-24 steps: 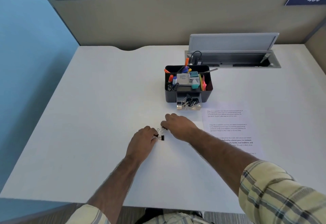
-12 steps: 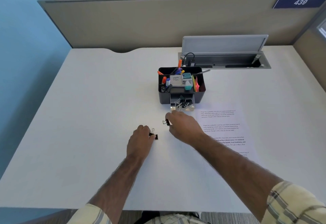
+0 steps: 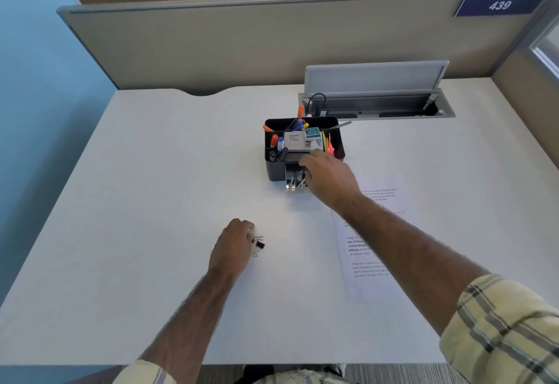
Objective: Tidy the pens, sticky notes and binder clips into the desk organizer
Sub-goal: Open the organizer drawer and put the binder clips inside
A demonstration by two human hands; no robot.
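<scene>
A black desk organizer (image 3: 272, 168) stands mid-desk, with pens (image 3: 298, 123), a white box and bright sticky notes (image 3: 328, 144) in its top compartments. Its small clear drawer (image 3: 292, 184) is pulled out at the front and holds binder clips. My right hand (image 3: 328, 177) hovers over that drawer with its fingers curled; whatever they hold is hidden. My left hand (image 3: 234, 246) rests on the desk nearer to me and pinches a small black binder clip (image 3: 259, 245) by its wire handles.
A printed sheet of paper (image 3: 369, 250) lies on the white desk (image 3: 151, 202) under my right forearm. Behind the organizer an open cable tray with a raised grey lid (image 3: 375, 79) sits in the desk. Beige partition walls enclose the back and right.
My right hand has travelled from the desk beside my left hand up to the organizer's open drawer, carrying a clip from there. My left hand stayed put on its clip.
</scene>
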